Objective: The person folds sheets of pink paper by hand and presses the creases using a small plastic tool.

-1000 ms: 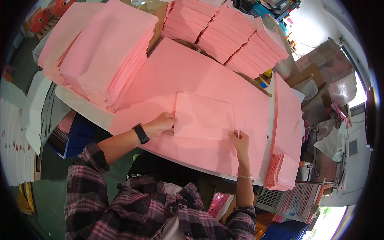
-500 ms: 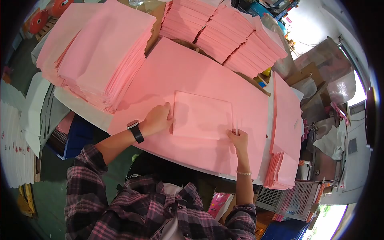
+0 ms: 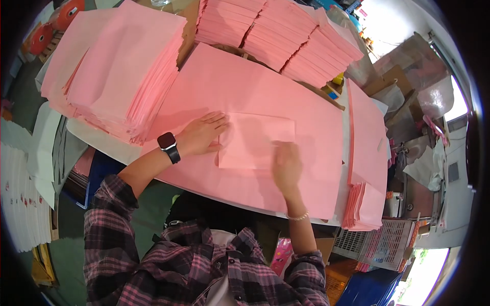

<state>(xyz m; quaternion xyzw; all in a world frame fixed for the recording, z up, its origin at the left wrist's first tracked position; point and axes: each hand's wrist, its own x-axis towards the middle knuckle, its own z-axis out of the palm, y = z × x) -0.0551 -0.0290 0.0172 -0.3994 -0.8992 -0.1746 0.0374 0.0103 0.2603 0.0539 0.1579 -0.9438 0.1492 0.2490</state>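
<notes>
At outstretched left fingers (image 3: 213,117), flat pink rectangular paper (image 3: 247,148); blurred right fingers (image 3: 287,149), grip unclear

There was decent room on the big pink sheet (image 3: 224,81) between the folded sheet (image 3: 250,133) and the back stacks (image 3: 278,38), so a hand could've slid through. The left pile (image 3: 122,71) kinda walled off that side, and the left hand (image 3: 203,134) and right hand (image 3: 287,162) crowded the folded sheet.

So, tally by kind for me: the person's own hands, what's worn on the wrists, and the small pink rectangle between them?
Left hand and right hand: 2
Watch: 1
Bracelet: 1
Small pink rectangle: 1
Total: 5
</notes>
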